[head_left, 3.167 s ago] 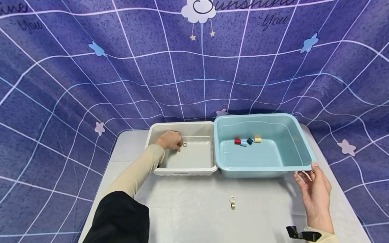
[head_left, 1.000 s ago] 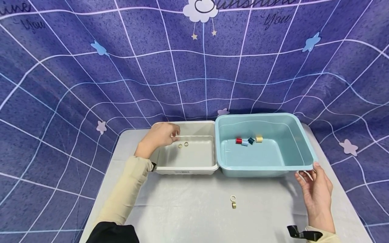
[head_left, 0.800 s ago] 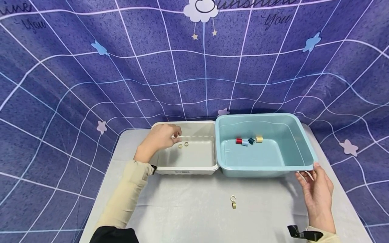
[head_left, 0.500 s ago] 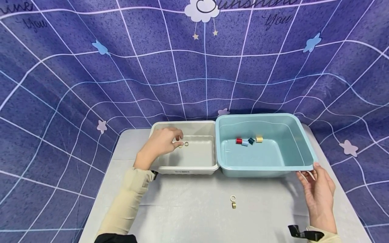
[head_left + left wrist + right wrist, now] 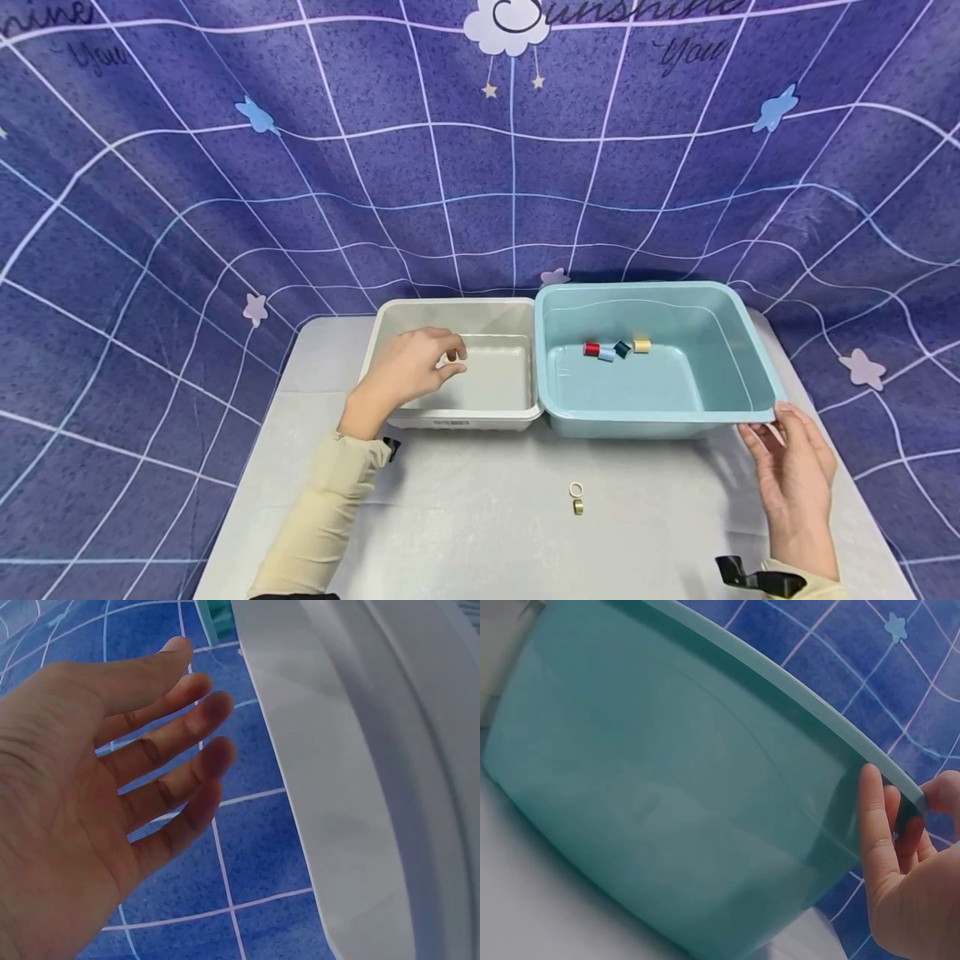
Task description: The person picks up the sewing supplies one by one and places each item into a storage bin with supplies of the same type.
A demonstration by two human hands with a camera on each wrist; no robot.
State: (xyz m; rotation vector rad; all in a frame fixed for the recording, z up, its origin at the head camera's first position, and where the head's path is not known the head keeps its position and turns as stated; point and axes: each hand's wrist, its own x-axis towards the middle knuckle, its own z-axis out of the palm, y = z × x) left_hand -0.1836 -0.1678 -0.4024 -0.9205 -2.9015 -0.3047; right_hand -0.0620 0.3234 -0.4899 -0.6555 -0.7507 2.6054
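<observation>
My left hand (image 5: 412,362) hovers over the light grey bin (image 5: 495,416), fingers loosely bent and nothing between them. In the left wrist view the same hand (image 5: 105,772) shows a bare palm beside the bin's wall (image 5: 322,772). Two small gold rings lie in that bin, now mostly hidden behind the left hand. My right hand (image 5: 798,475) grips the front right corner of the teal tub (image 5: 630,416). In the right wrist view its thumb is over the rim and its fingers (image 5: 877,825) are under it.
Inside the tub lie several thread spools: a red spool (image 5: 592,349), a light blue spool (image 5: 606,355), a dark spool (image 5: 622,349) and a yellow spool (image 5: 641,345). In front, a pale ring (image 5: 576,490) and a gold ring (image 5: 577,507) lie on the white table (image 5: 480,517).
The left hand came up from the grey bin's floor, leaving a second ring beside the first, then drifted right and towards me over the rings. The right hand keeps its hold on the tub.
</observation>
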